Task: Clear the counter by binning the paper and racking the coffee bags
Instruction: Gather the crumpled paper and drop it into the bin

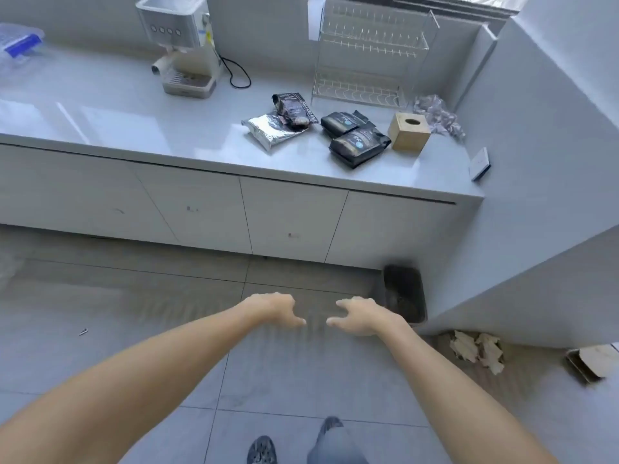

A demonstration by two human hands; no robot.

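Coffee bags, four, upper centre of frame on the counter (167,122): silver bag (268,130) with a black bag (294,108) lying partly over it; two more black bags (341,122) (360,145) just right, overlapping. I judge them soft-sided, fairly light and slick; best taken across the body, not by the crimped top.

Paper: crumpled wad (437,115) at the counter's right end, beside a wooden tissue box (409,131). Feather-light, crushable; pinch anywhere.

Wire rack (368,51), empty, behind the bags. Dark bin (405,293) on the tiled floor, centre right.

My left hand (273,309) and right hand (363,316), lower centre: both empty, fingers loosely curled, well short of the counter.

Counter glossy, wall close on the right.
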